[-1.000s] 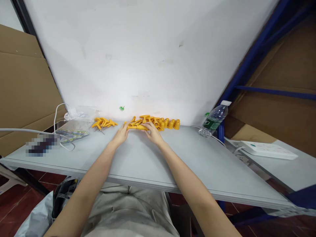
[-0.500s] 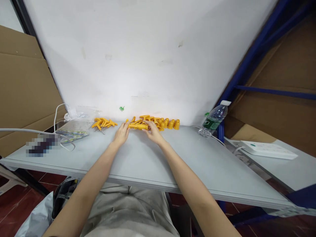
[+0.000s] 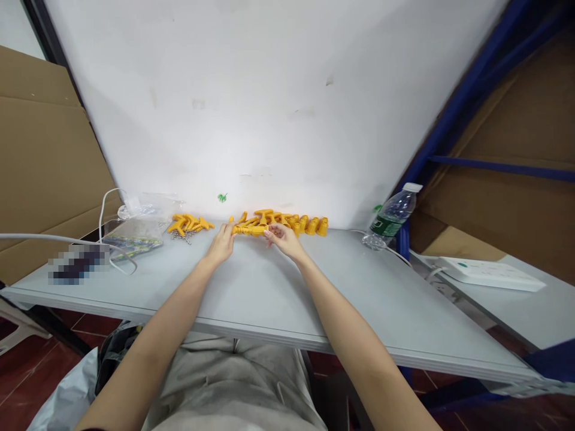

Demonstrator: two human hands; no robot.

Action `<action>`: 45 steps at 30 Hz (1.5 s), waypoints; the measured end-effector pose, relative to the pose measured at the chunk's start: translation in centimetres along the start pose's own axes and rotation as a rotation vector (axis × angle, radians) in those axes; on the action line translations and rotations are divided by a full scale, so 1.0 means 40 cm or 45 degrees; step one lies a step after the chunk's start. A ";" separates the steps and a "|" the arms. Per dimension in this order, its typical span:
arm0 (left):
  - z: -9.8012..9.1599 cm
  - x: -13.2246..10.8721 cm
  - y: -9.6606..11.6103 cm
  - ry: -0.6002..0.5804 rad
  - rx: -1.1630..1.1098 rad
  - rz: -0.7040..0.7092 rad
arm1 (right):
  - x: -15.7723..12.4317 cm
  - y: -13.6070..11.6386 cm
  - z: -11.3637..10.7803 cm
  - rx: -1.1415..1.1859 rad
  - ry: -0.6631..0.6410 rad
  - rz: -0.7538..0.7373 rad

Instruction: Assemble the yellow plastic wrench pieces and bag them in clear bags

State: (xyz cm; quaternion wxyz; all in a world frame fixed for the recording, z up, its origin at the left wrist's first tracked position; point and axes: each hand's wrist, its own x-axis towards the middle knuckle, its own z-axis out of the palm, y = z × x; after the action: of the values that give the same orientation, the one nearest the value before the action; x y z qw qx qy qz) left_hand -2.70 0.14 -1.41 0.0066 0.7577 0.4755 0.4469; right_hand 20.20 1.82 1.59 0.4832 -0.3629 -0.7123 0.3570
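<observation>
A yellow plastic rod-like piece [image 3: 251, 230] lies level between my hands, just above or on the grey table. My left hand [image 3: 221, 244] is closed around its left end. At the other end, my right hand [image 3: 283, 237] pinches the piece between thumb and fingers. Behind them sits a pile of yellow plastic parts [image 3: 265, 214], some T-shaped, partly covered by the hands. Several yellow cup-shaped parts [image 3: 311, 225] stand in a row to the right of it. Left of my left hand are more yellow branched parts [image 3: 182, 224] and small metal screws [image 3: 185, 237].
Clear plastic bags [image 3: 139, 233] and a white cable [image 3: 49, 237] lie on the left of the table [image 3: 269, 299]. A water bottle [image 3: 393, 212] leans at the right, before a white power strip [image 3: 489, 274]. A white panel [image 3: 269, 108] rises behind, with cardboard [image 3: 40, 155] alongside.
My right hand has shifted slightly right and its fingers have closed in at the right end of the yellow piece. My left hand stays nearly still.
</observation>
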 end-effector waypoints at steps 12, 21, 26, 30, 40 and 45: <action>-0.007 0.002 0.023 -0.015 0.003 0.039 | -0.008 -0.054 0.022 0.052 0.141 0.295; -0.008 0.003 0.030 -0.042 -0.047 0.043 | 0.000 -0.049 0.035 0.162 0.201 0.454; -0.002 0.004 0.016 -0.044 -0.073 -0.006 | -0.002 -0.046 0.020 0.040 0.097 0.463; 0.004 0.004 0.006 -0.011 -0.085 -0.032 | -0.001 -0.030 0.002 0.078 -0.035 0.225; 0.000 0.006 0.011 0.030 -0.117 -0.044 | 0.006 -0.005 -0.003 0.094 -0.055 0.099; 0.003 0.005 0.013 0.059 -0.121 -0.063 | 0.006 -0.005 -0.001 0.100 -0.045 0.102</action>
State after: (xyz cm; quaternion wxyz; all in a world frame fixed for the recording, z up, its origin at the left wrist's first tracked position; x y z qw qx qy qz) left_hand -2.23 0.06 -1.11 0.0427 0.7341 0.4722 0.4861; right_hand 20.13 1.93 1.85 0.4697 -0.3655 -0.6912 0.4100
